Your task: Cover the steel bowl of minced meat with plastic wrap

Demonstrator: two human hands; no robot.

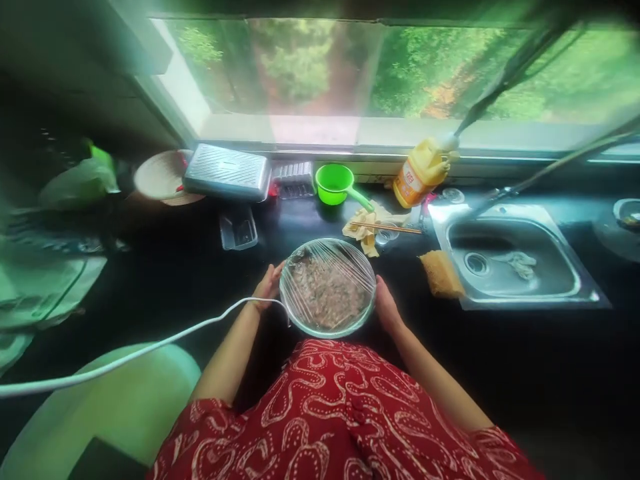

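Red patterned fabric (pixel 330 413) nearest the camera, at 6 o'clock, with both forearms reaching out from it. Just beyond, a round glass bowl (pixel 327 288) of brownish minced filling at the middle of the dark countertop (pixel 500 347), sealed across the top with cling film (pixel 330 277). Left hand (pixel 267 285) pressed to the bowl's rim at 9 o'clock, right hand (pixel 387 307) cupped against it at 3 o'clock; fingers curved round the sides, grasping the bowl between them, though whether lifted or resting cannot be told. Wrapping apparently finished: film drawn taut with radiating creases, no roll in sight, so covering looks done and only moving or storing the bowl seems left. Bowl upright, mouth facing straight up; being round, no long axis to speak of. White cable (pixel 150 350) trailing from 8 o'clock toward the left wrist. Farther out, at 2 o'clock, a yellow sponge (pixel 441 273) beside the steel sink (pixel 505 293). At 12 o'clock, chopsticks (pixel 387 228) lying across scraps, long axis running 9 to 3. Beyond those, a green ladle cup (pixel 334 184), a yellow oil bottle (pixel 419 175) tilted toward 2 o'clock, a clear plastic tray (pixel 239 229), and a ribbed metal box (pixel 227 172) under the window (pixel 380 67).
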